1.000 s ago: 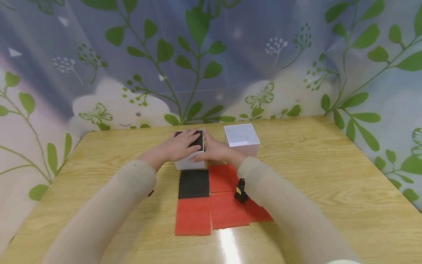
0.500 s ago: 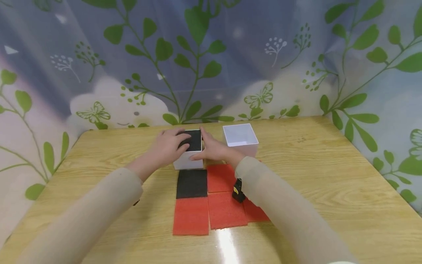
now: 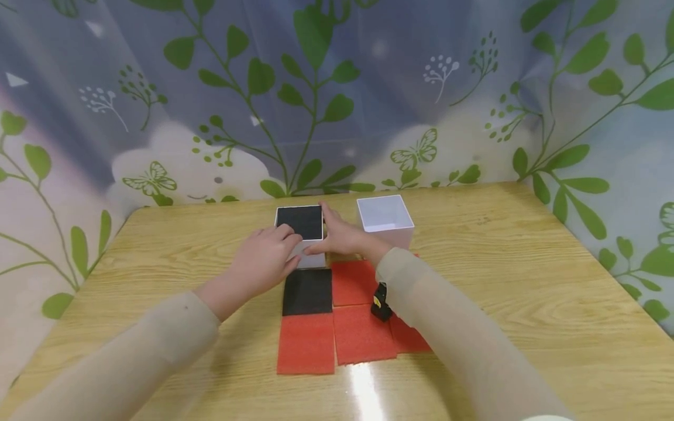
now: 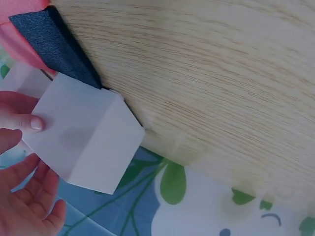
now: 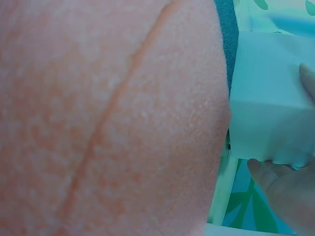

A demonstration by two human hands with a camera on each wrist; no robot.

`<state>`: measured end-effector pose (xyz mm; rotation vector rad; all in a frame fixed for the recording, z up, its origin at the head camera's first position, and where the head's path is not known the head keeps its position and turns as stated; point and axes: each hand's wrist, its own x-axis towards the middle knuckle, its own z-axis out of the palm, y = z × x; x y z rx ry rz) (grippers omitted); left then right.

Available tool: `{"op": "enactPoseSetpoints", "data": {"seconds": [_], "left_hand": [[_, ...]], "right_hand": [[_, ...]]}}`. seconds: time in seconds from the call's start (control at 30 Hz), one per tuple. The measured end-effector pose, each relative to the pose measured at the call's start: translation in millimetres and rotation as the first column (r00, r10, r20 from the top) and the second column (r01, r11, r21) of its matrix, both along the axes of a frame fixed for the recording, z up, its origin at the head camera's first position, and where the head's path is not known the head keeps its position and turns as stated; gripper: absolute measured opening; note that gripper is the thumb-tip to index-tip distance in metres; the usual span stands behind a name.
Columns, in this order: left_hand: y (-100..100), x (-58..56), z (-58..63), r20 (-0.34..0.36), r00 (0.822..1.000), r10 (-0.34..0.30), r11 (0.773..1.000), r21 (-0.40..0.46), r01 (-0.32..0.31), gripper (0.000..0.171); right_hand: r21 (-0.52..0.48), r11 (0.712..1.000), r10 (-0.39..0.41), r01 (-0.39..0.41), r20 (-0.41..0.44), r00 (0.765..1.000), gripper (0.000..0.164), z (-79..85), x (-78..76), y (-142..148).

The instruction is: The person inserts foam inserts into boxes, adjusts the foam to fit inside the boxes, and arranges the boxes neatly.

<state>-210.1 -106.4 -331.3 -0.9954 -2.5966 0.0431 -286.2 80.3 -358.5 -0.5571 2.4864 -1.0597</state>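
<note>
Right hand (image 3: 342,234) bracing the white box (image 3: 310,261), left hand (image 3: 265,257) at its near left corner.
The right hand holds the white box from its right side, thumb on the near wall and fingers reaching along the right wall toward the far corner, so that corner sits between thumb and fingers. The left hand's fingers are bent and slightly apart by the box's near rim, pinching nothing visible; whether their tips touch the rim I cannot tell. A black panel (image 3: 305,221) lies within the box's rim, beyond the left fingertips. Just in front of the box lies a black square (image 3: 308,292), with red squares (image 3: 305,344) farther in front and to its right; a second box (image 3: 388,210) stands to its right.
</note>
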Motion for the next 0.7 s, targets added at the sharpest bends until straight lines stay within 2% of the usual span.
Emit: {"op": "enactPoseSetpoints", "data": {"seconds": [0.17,0.4,0.57,0.7], "left_hand": [[12.2,-2.7,-2.2,-0.02,0.999,0.03,0.999,0.028,-0.03,0.026],[30.1,-3.1,-2.4,-0.047,0.999,0.006,0.996,0.084,-0.002,0.017],[31.7,-4.8,-5.1,-0.058,0.998,0.01,0.994,0.114,-0.004,0.015],[25.7,-6.2,-7.6,-0.04,0.999,0.02,0.994,0.11,-0.015,0.019]], "right_hand": [[-0.001,1.0,0.015,-0.016,-0.034,0.999,0.114,-0.6,-1.4,0.3],[0.001,1.0,0.009,-0.009,-0.034,0.999,0.103,-0.9,-1.7,0.2],[-0.024,1.0,0.0,-0.001,-0.027,1.0,0.101,-1.1,-1.2,-0.2],[-0.024,1.0,0.011,-0.012,-0.04,0.999,0.104,-1.8,-0.8,0.2]]}}
